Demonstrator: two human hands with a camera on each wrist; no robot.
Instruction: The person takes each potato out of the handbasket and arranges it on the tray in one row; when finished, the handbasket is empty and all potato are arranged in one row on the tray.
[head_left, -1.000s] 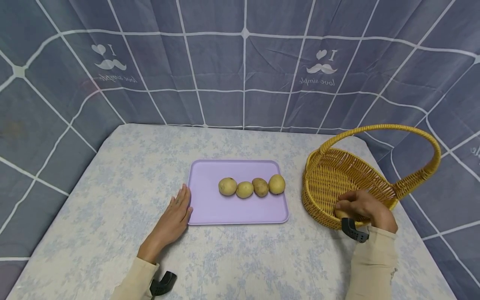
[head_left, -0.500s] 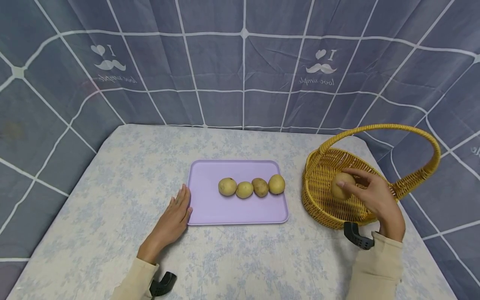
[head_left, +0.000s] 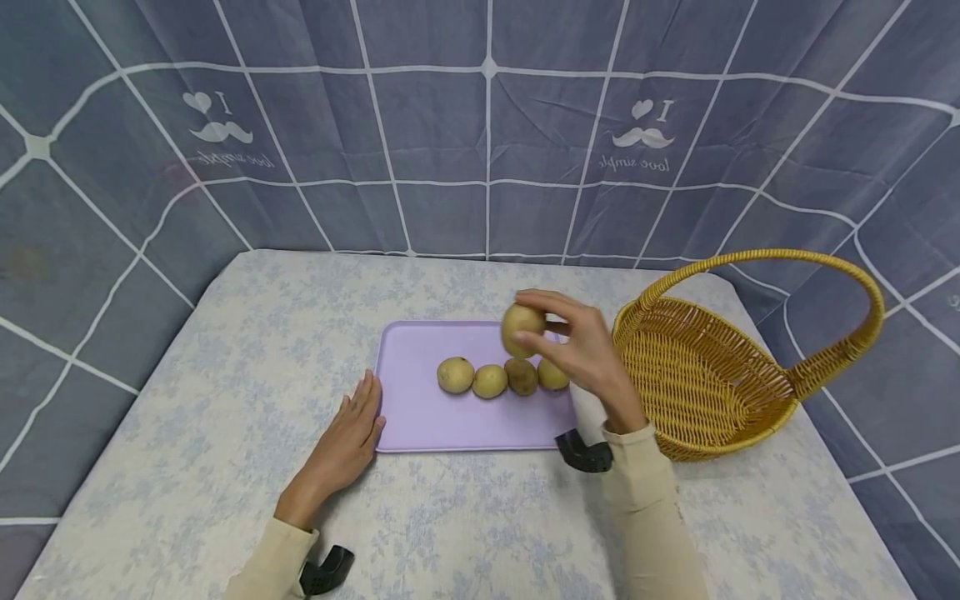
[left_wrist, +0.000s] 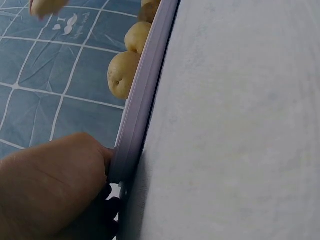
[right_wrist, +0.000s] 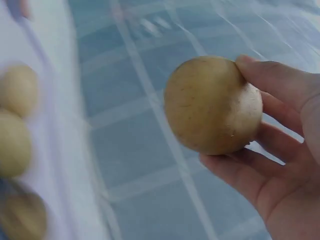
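Note:
Between thumb and fingers, my right hand (head_left: 581,346) holds a round yellow-brown potato (head_left: 521,330) over the right part of a lilac tray (head_left: 420,421). The right wrist view shows the same potato (right_wrist: 212,106) gripped at its side, with the palm behind it. Below it on the tray, several potatoes (head_left: 490,381) lie in a row from the middle to the right edge; the held one and the hand overlap the rightmost. My left hand (head_left: 343,437) rests with straight fingers along the tray's left edge. In the left wrist view, its thumb meets the tray rim (left_wrist: 137,115).
A yellow wicker basket (head_left: 675,383) with a tall arched handle stands right of the tray, its near-left side partly behind my right forearm. A floral cloth (head_left: 262,333) covers the table. Blue checked curtains (head_left: 435,125) hang behind and at both sides.
My right hand has lifted a potato out of the basket and carried it left, over the tray. The left hand and the row of potatoes have stayed in place.

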